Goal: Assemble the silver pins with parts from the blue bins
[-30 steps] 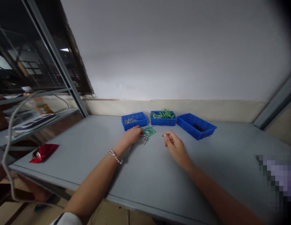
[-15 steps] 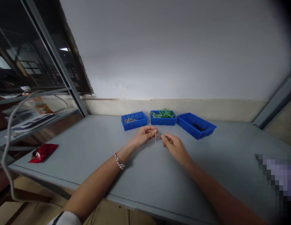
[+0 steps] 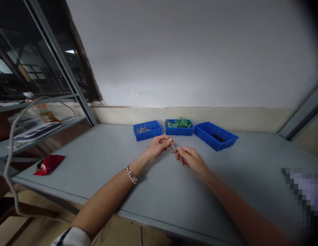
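Note:
My left hand pinches a thin metal pin between thumb and fingers, over the table's middle. The pin slants down to the right, its lower end at the fingertips of my right hand. Those fingers are curled in a pinch; whatever they hold is too small or hidden to make out. Behind the hands, a blue bin holds small metal parts. Beside it a second blue bin is heaped with green pieces. A third blue bin, set at an angle, contains some dark pieces.
One thin metal rod lies before the middle bin. A red packet rests at the grey table's left end. Further left, a shelf holds a striped case and a bottle; a pale cable hangs there.
The pin has tipped from upright to slanting, its lower end swinging right toward my right hand. My right fingers have come closer to it. The view has shifted slightly.

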Demonstrator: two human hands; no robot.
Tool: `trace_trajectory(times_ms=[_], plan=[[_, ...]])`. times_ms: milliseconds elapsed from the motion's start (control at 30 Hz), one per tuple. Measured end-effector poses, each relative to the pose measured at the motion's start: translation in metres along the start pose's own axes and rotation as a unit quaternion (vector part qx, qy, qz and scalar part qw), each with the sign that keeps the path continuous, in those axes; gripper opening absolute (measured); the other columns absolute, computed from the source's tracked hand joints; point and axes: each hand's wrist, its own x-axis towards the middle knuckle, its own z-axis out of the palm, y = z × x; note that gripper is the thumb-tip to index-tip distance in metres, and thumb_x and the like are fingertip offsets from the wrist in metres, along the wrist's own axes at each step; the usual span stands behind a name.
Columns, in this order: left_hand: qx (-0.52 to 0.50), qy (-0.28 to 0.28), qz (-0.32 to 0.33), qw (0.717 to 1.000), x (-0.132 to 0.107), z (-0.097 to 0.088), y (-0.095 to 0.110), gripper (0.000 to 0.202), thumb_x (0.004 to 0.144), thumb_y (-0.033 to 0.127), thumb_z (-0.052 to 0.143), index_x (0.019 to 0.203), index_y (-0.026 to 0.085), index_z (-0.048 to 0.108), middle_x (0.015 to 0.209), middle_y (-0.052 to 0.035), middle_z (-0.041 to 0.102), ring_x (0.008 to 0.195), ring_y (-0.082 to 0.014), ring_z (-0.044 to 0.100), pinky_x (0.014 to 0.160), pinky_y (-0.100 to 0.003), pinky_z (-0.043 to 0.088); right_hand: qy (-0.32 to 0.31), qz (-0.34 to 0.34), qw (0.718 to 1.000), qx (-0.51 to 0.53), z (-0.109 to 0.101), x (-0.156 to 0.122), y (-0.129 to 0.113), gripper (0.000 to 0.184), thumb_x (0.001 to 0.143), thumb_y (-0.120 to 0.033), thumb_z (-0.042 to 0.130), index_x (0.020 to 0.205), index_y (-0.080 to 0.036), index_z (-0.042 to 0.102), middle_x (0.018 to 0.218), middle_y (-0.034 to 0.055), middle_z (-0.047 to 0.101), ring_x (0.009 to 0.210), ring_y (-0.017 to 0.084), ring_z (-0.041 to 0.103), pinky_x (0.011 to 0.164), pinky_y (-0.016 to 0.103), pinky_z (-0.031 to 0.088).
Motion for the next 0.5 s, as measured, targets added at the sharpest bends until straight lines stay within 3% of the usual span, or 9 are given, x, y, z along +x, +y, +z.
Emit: trace_trajectory(times_ms=[333,500], plan=[[0.139,0.019,0.021,0.99,-0.0014,0.0003,0.0025,0.031,0.07,0.044,0.056,0.066,0.014,0.048,0.053,0.0041,0.043,0.046,-0.0052,0.035,0.045,-0.02,0.024,0.012,0.047,0.997,0.052,0.0003,0.0002,-0.0006,0.035,0.076,-0.048,0.044,0.072,-0.015,0.057,0.058,-0.0014,0.046,0.043,0.006,0.036,0.038,0.02,0.02],[0.286,0.018,0.094,0.953,-0.0035,0.0005,0.0072,0.029,0.075,0.039,0.049,0.061,0.015,0.045,0.057,0.0025,0.041,0.054,-0.0073,0.036,0.051,-0.021,0.029,0.04,0.051,0.994,0.094,-0.0012,0.0018,0.0025,0.039,0.074,-0.052,0.043,0.07,-0.015,0.056,0.055,-0.0015,0.047,0.042,0.007,0.038,0.037,0.02,0.019]])
